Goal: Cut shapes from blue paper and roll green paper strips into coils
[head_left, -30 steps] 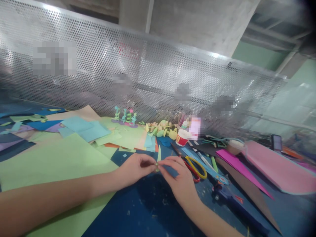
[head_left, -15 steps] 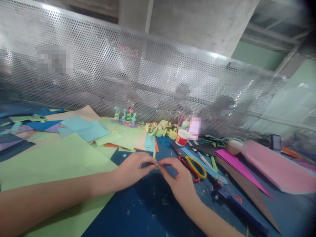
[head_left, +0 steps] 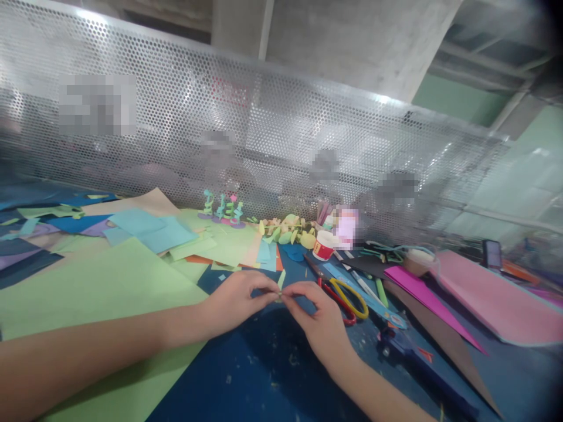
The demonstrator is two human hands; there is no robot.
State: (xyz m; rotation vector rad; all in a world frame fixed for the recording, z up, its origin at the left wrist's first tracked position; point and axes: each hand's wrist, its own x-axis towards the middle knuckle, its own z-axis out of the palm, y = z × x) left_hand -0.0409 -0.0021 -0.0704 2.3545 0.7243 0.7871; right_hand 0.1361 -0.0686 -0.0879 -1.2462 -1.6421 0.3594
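Note:
My left hand (head_left: 241,298) and my right hand (head_left: 315,308) meet fingertip to fingertip above the dark blue tabletop. Both pinch a narrow pale green paper strip (head_left: 282,279), whose free end points up and away from me. The part between the fingers is small and mostly hidden. Just right of my right hand lie scissors (head_left: 349,298) with red and yellow handles. A large light green sheet (head_left: 109,287) extends under my left forearm.
Small spiral paper figures (head_left: 223,208) stand at the back, beside yellow-green leaf shapes (head_left: 288,230). A red-and-white cup (head_left: 324,245) stands behind the scissors. At right lie a dark blue glue gun (head_left: 422,369) and a pink sheet (head_left: 497,299). Perforated metal (head_left: 272,140) forms the back barrier.
The free end of the green strip has swung slightly to the right and tilts more. Both hands stay in nearly the same place.

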